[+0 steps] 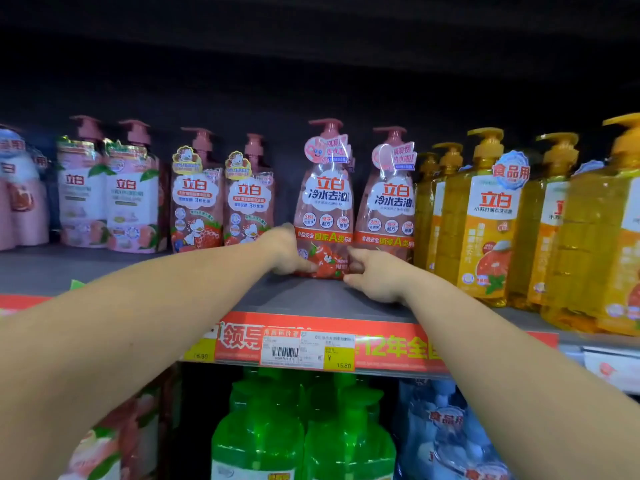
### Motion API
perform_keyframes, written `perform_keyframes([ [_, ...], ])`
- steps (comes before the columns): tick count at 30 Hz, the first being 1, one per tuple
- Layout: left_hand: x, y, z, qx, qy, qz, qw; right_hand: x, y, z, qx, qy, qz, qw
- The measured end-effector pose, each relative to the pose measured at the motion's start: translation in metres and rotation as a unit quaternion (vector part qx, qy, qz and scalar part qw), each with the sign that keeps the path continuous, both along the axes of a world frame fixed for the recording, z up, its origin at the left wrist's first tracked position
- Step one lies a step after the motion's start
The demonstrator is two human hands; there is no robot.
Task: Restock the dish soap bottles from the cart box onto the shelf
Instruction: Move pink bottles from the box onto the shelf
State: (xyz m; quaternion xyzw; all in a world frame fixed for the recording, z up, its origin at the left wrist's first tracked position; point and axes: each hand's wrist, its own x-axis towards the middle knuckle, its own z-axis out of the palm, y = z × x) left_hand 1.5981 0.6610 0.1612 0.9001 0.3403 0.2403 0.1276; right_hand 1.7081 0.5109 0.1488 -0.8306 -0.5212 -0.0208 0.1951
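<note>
Pink pump bottle (323,202) stood mid-frame on the grey shelf (304,296), left hand (285,251) and right hand (375,275) clasping its base, likely squaring it into line.

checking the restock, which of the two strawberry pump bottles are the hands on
The left strawberry bottle: the left hand and right hand flank its base. Its twin, beside the yellow bottles, stands untouched.

pink pump bottle (323,199): strawberry print, orange band | yellow soap bottles (485,216): orange labels | green bottles (301,434) | shelf strip (388,344): red
</note>
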Motion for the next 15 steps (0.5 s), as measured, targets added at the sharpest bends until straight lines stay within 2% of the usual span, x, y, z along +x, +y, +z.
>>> perform_keyframes([
  [4,-0.001,-0.001,-0.002,0.008,0.011,-0.006,1.0,-0.002,0.002,-0.003,-0.031,-0.017,-0.011,0.999],
  [8,-0.023,-0.003,0.004,0.015,0.02,0.005,1.0,-0.017,-0.004,0.004,0.076,-0.004,-0.005,0.997],
  [11,-0.071,-0.004,0.013,0.06,-0.011,0.024,0.998,-0.061,-0.003,0.023,0.134,-0.032,-0.008,0.99],
  [15,-0.177,0.007,0.018,0.126,-0.034,0.087,0.988,-0.164,0.039,0.037,0.142,-0.089,0.051,0.984],
])
